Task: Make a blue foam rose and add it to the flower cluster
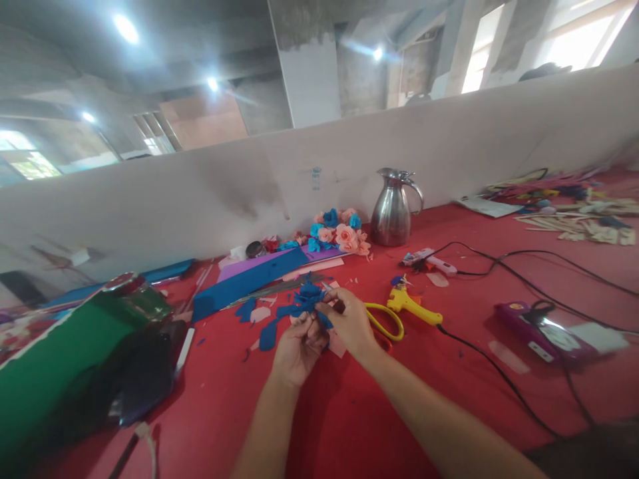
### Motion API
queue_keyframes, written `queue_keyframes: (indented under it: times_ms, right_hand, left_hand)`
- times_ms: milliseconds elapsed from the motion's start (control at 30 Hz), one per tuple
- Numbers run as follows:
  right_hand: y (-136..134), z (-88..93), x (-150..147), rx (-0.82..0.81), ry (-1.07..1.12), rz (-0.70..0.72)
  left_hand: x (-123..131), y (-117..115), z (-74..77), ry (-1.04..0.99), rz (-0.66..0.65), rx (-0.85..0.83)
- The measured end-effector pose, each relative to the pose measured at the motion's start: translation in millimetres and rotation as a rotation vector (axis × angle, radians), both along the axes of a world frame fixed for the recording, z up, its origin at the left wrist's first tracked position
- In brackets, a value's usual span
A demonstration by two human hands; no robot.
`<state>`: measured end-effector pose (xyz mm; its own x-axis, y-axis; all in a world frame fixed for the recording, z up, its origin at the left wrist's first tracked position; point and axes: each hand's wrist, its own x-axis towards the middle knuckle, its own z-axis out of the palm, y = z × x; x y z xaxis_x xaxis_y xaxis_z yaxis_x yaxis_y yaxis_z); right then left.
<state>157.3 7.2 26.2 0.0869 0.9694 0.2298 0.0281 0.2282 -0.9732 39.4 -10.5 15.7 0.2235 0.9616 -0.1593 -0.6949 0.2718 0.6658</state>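
My left hand (298, 349) is closed, fingertips pinching the underside of a blue paper flower (308, 294). My right hand (352, 324) is closed too, its thumb and fingers pressed against the flower's right side. The fingers hide the flower's base. Beside the hands, blue paper petals (268, 334) and a pale pink petal (260, 314) lie scattered on the red table (219, 392). Yellow scissor handles (398, 326) stick out just right of my right hand, and a yellow glue gun (417, 308) lies beyond them.
Pink and blue paper flowers (344, 234) stand near a steel jug (392, 213) by the low wall. A pink glue gun (432, 261), cords and a purple box (542, 332) lie on the right. Blue paper strips (249, 283) lie behind; a green board (64, 372) stands left.
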Motion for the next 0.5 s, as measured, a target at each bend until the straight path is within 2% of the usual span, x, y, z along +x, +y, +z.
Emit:
queue_keyframes:
  times_ms: [167, 300, 500]
  right_hand:
    - [-0.9, -4.3, -0.4, 0.101, -0.088, -0.07]
    - [-3.2, -5.6, -3.7, 0.138, -0.084, -0.033]
    - [1.9, -4.8, -0.3, 0.036, -0.012, 0.019]
  left_hand:
    - [-0.8, 0.5, 2.3, -0.006, 0.031, -0.036]
    - [-0.9, 1.9, 0.8, 0.011, 0.068, -0.02]
    - [0.1, -0.2, 1.2, 0.046, 0.047, 0.0]
